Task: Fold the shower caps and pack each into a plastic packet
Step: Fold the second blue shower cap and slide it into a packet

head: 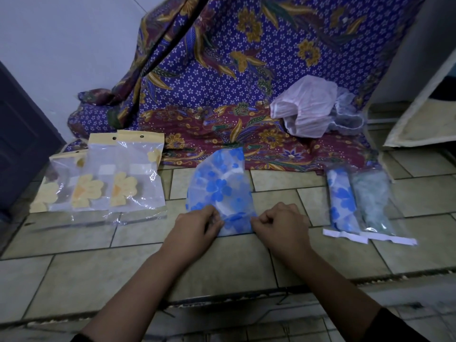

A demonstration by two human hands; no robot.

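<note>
Pinching with curled fingers, the left grip [197,224] and the right grip [278,223] each hold the near edge of the blue-flowered shower cap [219,183], which lies flat on the tiled surface [98,267]. Empty packets [133,174] lie at left, two filled packets [341,201] at right.

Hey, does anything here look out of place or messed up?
Nothing stands out. The loose caps lie crumpled on the patterned cloth, simply not yet folded; the packed packets lie neatly side by side.
</note>
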